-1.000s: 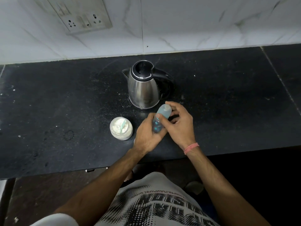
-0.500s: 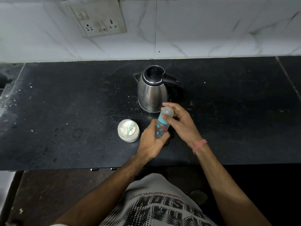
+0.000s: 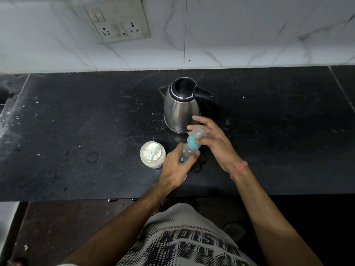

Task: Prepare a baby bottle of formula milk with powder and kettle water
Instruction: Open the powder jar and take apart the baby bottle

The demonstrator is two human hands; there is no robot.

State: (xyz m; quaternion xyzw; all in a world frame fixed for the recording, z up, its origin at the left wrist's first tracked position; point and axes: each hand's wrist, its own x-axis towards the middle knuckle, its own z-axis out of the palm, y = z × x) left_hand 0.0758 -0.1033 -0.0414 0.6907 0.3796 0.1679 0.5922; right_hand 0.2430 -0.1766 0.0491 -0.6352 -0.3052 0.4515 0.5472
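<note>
Your left hand [image 3: 175,167] curls round the lower body of the bottle [image 3: 189,153], back of the hand up, fingers wrapped under it. Your right hand [image 3: 215,143] meets it from the other side. Its thumb lies against the collar, its forefinger reaches round the far side of the cap, and its other fingers spread loose. Both bare forearms reach forward and converge. A pink thread band [image 3: 239,168] circles your right wrist.

We hold the baby bottle [image 3: 187,153] in our left hand [image 3: 174,169]. Our right hand [image 3: 215,144] pinches its top. The kettle [image 3: 181,108] and powder jar [image 3: 152,154] stand on the table [image 3: 76,121].
</note>
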